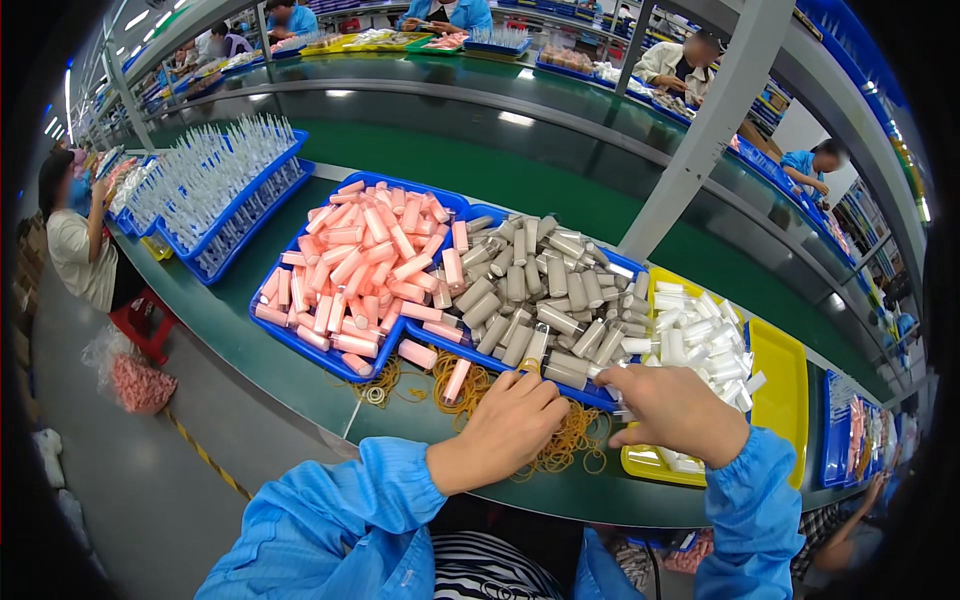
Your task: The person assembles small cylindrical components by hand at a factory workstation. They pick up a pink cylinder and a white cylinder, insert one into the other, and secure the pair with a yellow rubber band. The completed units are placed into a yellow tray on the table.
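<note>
My left hand [508,425] is closed with its fingertips on the lower end of a grey tube [537,345] with a clear end. A yellowish rubber band shows by those fingertips. To its right, my right hand [685,410] is held with thumb and forefinger apart, over the border between the grey tubes [520,270] and the white tubes [695,330]; nothing shows between its fingers. Loose rubber bands [570,440] lie in a tangle beneath and beside my left hand. Two pink tubes [457,381] lie near them on the table edge.
Pink tubes [350,260] heap up in a blue tray [262,335] at left. White tubes fill a yellow tray [640,462], beside another yellow tray [785,380]. Blue racks of clear upright pieces [215,180] stand far left. A grey post [700,130] rises behind. Other people work around.
</note>
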{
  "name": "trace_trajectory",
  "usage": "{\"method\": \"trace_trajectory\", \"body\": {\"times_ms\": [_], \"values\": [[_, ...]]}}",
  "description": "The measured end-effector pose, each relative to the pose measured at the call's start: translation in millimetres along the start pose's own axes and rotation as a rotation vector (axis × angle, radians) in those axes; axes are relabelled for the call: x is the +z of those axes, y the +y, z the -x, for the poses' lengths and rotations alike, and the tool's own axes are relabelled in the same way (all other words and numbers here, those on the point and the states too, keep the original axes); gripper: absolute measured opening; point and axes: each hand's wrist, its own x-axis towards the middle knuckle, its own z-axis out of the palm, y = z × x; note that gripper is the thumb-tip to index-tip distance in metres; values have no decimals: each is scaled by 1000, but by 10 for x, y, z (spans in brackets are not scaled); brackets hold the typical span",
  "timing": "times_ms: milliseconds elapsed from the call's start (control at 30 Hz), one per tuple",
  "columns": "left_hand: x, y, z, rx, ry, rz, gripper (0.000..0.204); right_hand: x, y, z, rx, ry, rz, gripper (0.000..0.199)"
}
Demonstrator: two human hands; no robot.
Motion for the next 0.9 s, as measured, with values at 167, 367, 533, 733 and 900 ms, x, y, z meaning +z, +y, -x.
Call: {"method": "trace_trajectory", "body": {"times_ms": [167,367,533,733,900], "values": [[-241,61,-55,-30,106,114,26,165,-136,-142,101,146,-43,57],[-159,79,-144,-64,161,259,32,461,-188,-212,239,350,-160,54],[42,172,-286,-20,272,254,15,759,79,-166,102,518,-328,52],[137,399,-385,-90,167,182,23,802,154,55,73,523,-441,43],[112,355,-329,-105,142,94,24,767,247,194,-23,508,-695,37]]}}
